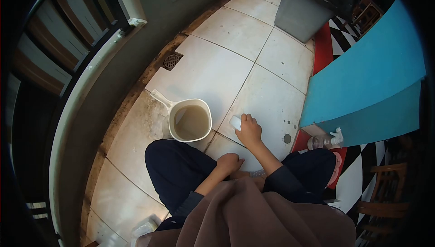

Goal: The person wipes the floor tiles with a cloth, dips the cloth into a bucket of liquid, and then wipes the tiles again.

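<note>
My right hand is closed around a small white block, which looks like a sponge, low over the white floor tiles. My left hand is curled closed between my knees, close to my feet; whatever its fingers may hold is hidden. To the left of both hands, in front of my left knee, stands a cream dipper with its handle pointing up and left. Cloudy brownish water partly fills it.
A drain grate lies along the dirty wall edge. On the right are a blue panel and a clear spray bottle. A grey bin with a black bag stands ahead. Dark spots mark a tile. A railing runs left.
</note>
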Demonstrator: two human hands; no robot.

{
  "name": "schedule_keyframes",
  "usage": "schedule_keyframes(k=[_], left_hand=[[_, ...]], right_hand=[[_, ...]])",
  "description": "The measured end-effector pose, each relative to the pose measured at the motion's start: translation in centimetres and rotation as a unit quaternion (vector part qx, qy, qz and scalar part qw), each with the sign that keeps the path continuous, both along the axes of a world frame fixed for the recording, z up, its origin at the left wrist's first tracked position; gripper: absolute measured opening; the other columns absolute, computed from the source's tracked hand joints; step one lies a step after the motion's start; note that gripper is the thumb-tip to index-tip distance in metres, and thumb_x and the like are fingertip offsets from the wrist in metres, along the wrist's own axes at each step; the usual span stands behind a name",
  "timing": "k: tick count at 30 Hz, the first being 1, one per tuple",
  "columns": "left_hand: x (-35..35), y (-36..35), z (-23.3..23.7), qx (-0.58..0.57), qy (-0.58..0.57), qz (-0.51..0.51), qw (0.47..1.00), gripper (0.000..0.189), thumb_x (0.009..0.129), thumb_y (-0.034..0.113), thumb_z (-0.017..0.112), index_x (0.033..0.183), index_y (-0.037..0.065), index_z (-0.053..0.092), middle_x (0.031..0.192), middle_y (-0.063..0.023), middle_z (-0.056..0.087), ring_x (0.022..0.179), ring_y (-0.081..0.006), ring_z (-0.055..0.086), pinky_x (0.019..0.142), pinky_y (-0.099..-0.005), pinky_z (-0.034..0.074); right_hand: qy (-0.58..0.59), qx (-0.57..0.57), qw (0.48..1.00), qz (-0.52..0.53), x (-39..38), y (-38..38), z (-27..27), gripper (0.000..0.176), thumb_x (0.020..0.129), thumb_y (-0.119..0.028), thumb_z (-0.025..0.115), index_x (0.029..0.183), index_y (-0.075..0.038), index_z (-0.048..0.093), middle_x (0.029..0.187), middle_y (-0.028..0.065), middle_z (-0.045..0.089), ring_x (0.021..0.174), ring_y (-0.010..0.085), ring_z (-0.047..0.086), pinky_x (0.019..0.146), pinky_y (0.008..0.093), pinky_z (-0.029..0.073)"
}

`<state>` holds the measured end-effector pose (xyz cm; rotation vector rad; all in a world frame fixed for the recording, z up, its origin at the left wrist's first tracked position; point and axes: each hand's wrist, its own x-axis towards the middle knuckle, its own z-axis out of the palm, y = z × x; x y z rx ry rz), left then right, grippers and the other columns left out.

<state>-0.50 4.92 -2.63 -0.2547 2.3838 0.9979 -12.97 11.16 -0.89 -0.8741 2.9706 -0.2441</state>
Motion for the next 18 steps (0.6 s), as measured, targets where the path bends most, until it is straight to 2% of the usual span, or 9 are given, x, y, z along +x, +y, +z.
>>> schedule_keyframes(k=[2, 4, 7, 10, 15, 18], left_hand=[[0.1, 0.1, -0.1, 0.001, -0.003, 0.000, 1.000, 0.044, 0.087, 0.044, 0.049, 0.084, 0.004, 0.069, 0.084, -0.0172, 0.066, 0.083, -0.0341, 0.063, 0.073, -0.0429, 0.049], [0.0, 0.0, -0.1, -0.003, -0.002, 0.000, 1.000, 0.045, 0.087, 0.044, 0.049, 0.084, 0.004, 0.069, 0.084, -0.0172, 0.066, 0.083, -0.0341, 0.063, 0.073, -0.0428, 0.049], [-0.1, -0.2, -0.3, -0.001, -0.004, -0.005, 1.000, 0.045, 0.087, 0.044, 0.049, 0.084, 0.004, 0.069, 0.084, -0.0171, 0.066, 0.083, -0.0344, 0.062, 0.073, -0.0427, 0.049], [-0.1, -0.2, -0.2, 0.004, 0.001, -0.003, 1.000, 0.045, 0.087, 0.044, 0.049, 0.084, 0.004, 0.069, 0.084, -0.0174, 0.066, 0.084, -0.0349, 0.062, 0.074, -0.0428, 0.048], [0.2, -0.2, -0.2, 0.005, 0.012, 0.003, 1.000, 0.045, 0.088, 0.043, 0.049, 0.083, 0.004, 0.069, 0.083, -0.0172, 0.066, 0.082, -0.0349, 0.062, 0.073, -0.0428, 0.049], [0.0, 0.0, -0.2, 0.008, 0.009, 0.000, 1.000, 0.045, 0.088, 0.043, 0.049, 0.083, 0.003, 0.068, 0.082, -0.0169, 0.066, 0.081, -0.0348, 0.063, 0.073, -0.0426, 0.049]], right_hand=[[0.019, -0.007, 1.000, -0.019, -2.2, -1.0, -0.6, 0.042, 0.065, -0.018, 0.075, 0.095, -0.005, 0.048, 0.094, 0.0111, 0.054, 0.085, 0.0264, 0.059, 0.063, 0.0369, 0.055], [0.007, -0.026, 0.998, -0.061, -5.0, -2.5, -0.9, 0.043, 0.067, -0.020, 0.073, 0.098, -0.004, 0.048, 0.099, 0.0129, 0.055, 0.088, 0.0294, 0.059, 0.067, 0.0410, 0.054], [0.004, -0.026, 0.993, -0.116, -8.5, -4.5, -0.7, 0.042, 0.068, -0.019, 0.072, 0.099, -0.004, 0.049, 0.100, 0.0130, 0.055, 0.088, 0.0297, 0.059, 0.070, 0.0408, 0.054], [-0.013, -0.011, 0.993, -0.113, -9.6, -4.6, -0.3, 0.043, 0.068, -0.020, 0.072, 0.100, -0.003, 0.049, 0.100, 0.0135, 0.055, 0.087, 0.0303, 0.060, 0.072, 0.0405, 0.054], [-0.037, 0.029, 0.998, -0.042, -5.7, -1.9, 0.3, 0.044, 0.067, -0.019, 0.073, 0.100, -0.002, 0.049, 0.099, 0.0144, 0.055, 0.086, 0.0306, 0.060, 0.070, 0.0413, 0.053], [-0.023, 0.039, 0.999, -0.009, -0.9, 0.6, 0.3, 0.045, 0.066, -0.019, 0.075, 0.099, -0.004, 0.048, 0.097, 0.0120, 0.054, 0.086, 0.0272, 0.060, 0.067, 0.0379, 0.054]])
